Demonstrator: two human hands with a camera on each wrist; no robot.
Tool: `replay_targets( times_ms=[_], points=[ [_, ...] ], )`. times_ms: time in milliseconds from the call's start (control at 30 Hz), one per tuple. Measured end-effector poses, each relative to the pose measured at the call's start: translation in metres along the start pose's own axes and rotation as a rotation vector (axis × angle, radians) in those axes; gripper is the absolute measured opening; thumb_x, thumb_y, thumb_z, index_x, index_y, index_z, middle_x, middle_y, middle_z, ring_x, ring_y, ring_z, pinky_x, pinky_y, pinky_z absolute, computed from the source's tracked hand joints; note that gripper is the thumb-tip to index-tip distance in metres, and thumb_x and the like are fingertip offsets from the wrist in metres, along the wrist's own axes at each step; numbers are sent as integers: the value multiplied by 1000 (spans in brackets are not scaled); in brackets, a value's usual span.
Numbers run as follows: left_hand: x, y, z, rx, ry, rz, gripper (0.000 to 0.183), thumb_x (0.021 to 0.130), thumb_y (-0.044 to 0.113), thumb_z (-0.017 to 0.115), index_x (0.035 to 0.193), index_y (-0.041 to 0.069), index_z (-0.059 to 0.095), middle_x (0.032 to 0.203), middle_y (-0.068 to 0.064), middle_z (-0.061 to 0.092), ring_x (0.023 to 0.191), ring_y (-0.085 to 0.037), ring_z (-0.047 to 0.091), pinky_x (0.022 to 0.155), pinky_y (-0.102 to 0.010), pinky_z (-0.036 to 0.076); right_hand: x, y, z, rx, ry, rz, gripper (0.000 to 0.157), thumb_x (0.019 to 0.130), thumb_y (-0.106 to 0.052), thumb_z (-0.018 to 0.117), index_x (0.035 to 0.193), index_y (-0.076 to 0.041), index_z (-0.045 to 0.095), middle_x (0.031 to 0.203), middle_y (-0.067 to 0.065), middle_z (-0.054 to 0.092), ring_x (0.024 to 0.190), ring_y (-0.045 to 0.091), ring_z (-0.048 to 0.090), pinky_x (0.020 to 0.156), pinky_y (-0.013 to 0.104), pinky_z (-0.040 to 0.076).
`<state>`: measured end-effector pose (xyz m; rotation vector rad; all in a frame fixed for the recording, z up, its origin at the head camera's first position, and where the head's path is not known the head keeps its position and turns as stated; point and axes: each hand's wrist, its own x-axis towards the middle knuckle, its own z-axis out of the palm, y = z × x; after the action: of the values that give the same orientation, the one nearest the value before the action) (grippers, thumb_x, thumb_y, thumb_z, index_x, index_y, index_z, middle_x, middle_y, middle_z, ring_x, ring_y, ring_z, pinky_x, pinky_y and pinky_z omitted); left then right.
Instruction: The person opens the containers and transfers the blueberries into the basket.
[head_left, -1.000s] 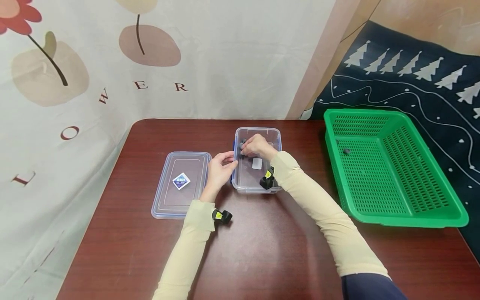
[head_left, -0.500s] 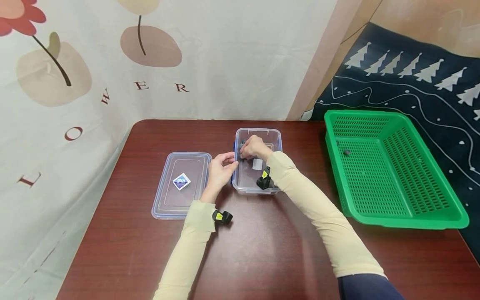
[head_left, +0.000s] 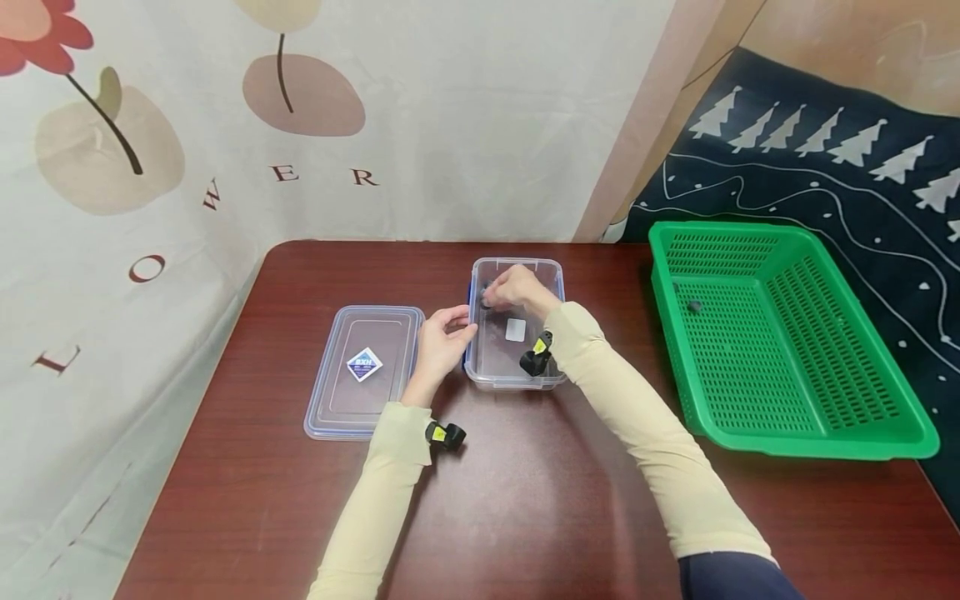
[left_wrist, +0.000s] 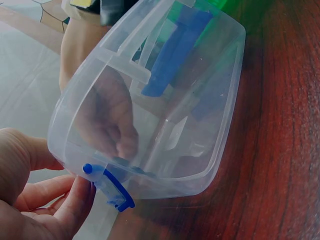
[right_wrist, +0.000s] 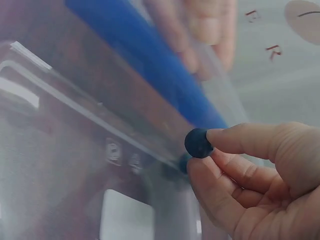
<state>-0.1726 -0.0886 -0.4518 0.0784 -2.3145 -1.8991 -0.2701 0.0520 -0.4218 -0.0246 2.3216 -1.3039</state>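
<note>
A clear plastic box (head_left: 491, 367) with blue clips stands uncovered at the back middle of the table. Inside it, my right hand (head_left: 517, 287) pinches a blueberry (right_wrist: 198, 143) between thumb and fingertip, near the box's left wall. Another dark blueberry (right_wrist: 183, 163) shows just behind that one, low by the wall. My left hand (head_left: 438, 342) holds the box at its left side, thumb and fingers at the wall beside a hanging blue clip (left_wrist: 117, 189). A white square label (head_left: 515, 330) shows on the box floor.
The box's lid (head_left: 326, 417) with a blue-and-white diamond sticker lies on the table left of the box, close to my left hand. On the right stands a green slotted basket (head_left: 825, 443), with a small dark round thing (head_left: 695, 307) in it. A printed cloth hangs behind the table.
My right hand dips a little toward the near left inside the box, then comes back up slightly; a blueberry now shows between its fingertips. The left hand stays at the box's side.
</note>
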Motion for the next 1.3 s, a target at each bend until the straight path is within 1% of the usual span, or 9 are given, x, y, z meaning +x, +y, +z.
replay_targets(
  times_ms=[167, 233, 400, 600, 800, 1000, 1100, 1200, 1300],
  points=[
    [1, -1, 0, 11, -1, 4, 31, 79, -10, 65, 109, -14, 61, 104, -27, 61, 97, -37, 62, 85, -31, 56, -9, -5, -19, 10, 8, -14, 22, 79, -4, 70, 100, 4, 70, 83, 9, 69, 76, 20, 67, 78, 28, 57],
    [0, 0, 0, 16, -2, 8, 31, 79, -10, 65, 109, -14, 61, 103, -27, 61, 97, -36, 62, 85, -31, 56, -13, -8, -27, 52, 20, -9, 23, 79, -3, 70, 101, 5, 69, 88, 13, 70, 84, 25, 68, 85, 34, 56],
    [0, 1, 0, 15, -5, 16, 31, 79, -10, 65, 109, -14, 61, 104, -27, 61, 97, -36, 62, 85, -30, 55, -26, -14, -51, 167, 51, -24, 25, 80, 1, 69, 104, 9, 66, 103, 17, 66, 84, 23, 68, 91, 39, 53],
    [-1, 1, 0, 21, -3, 24, 31, 78, -10, 65, 109, -14, 61, 103, -27, 61, 97, -37, 62, 85, -31, 56, -47, -16, -82, 180, 77, -40, 27, 84, -4, 67, 109, 7, 64, 111, 17, 62, 99, 30, 64, 93, 37, 52],
    [-1, 1, -1, 32, -6, 16, 31, 79, -9, 65, 110, -14, 61, 104, -27, 61, 98, -36, 62, 86, -32, 55, -64, -9, -111, 195, 109, -79, 31, 87, -6, 64, 115, 7, 61, 116, 19, 58, 92, 22, 64, 92, 34, 52],
    [-1, 2, -1, 34, -4, 23, 31, 79, -10, 65, 110, -14, 61, 104, -28, 61, 97, -37, 62, 86, -33, 55, -84, 2, -140, 266, 152, -137, 35, 87, -5, 64, 117, 12, 57, 98, 8, 63, 77, 10, 66, 83, 26, 55],
    [-1, 2, 0, 28, 1, 21, 31, 79, -10, 65, 110, -14, 61, 104, -28, 61, 97, -37, 62, 86, -33, 55, -96, 8, -155, 284, 169, -154, 36, 87, -5, 65, 118, 12, 56, 90, 0, 64, 78, 9, 67, 79, 23, 56],
    [-1, 1, 0, 23, 3, 14, 32, 79, -10, 65, 110, -14, 61, 104, -28, 61, 98, -37, 62, 86, -32, 55, -108, 15, -168, 299, 191, -156, 30, 86, -6, 67, 113, 6, 62, 86, -3, 66, 79, 10, 67, 77, 20, 56],
    [-1, 1, 1, 16, 2, 8, 32, 78, -10, 65, 110, -14, 61, 105, -28, 61, 98, -37, 62, 87, -32, 55, -119, 23, -181, 328, 210, -156, 16, 84, -8, 69, 101, -6, 71, 86, -5, 67, 80, 9, 67, 76, 18, 56]
  ],
)
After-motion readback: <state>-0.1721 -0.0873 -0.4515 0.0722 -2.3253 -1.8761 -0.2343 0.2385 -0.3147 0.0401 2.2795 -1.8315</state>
